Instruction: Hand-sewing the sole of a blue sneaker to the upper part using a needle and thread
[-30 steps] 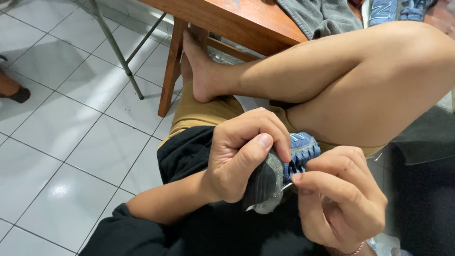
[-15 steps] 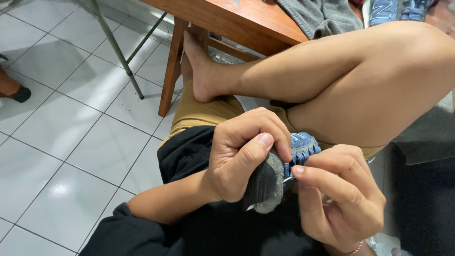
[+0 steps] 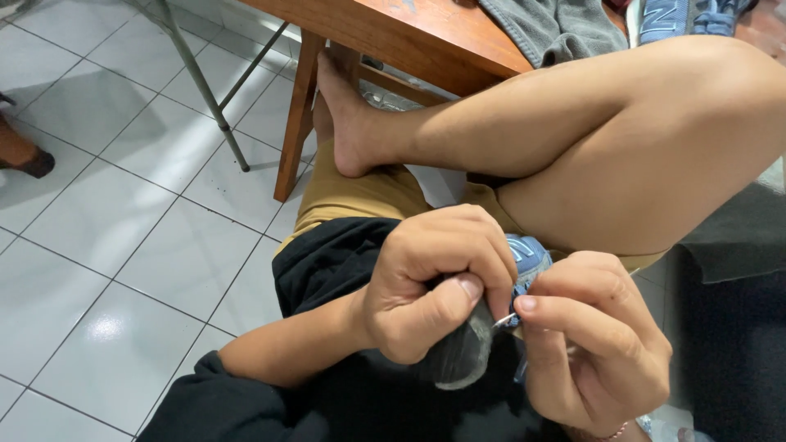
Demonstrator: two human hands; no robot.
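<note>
My left hand is closed around a grey and blue sock, thumb pressed on the grey part. The blue knitted part of the sock shows above my fingers. My right hand pinches a thin metal needle between thumb and forefinger, its tip at the sock's edge beside my left thumb. Both hands are over my lap, just below my crossed bare leg.
A wooden table stands ahead with its leg by my foot. On it lie a grey cloth and a blue shoe. A metal stand leg crosses the white tiled floor. Another person's foot is at left.
My right hand has shifted slightly, bringing the needle tip against the sock by my left thumb. The left hand keeps its grip.
</note>
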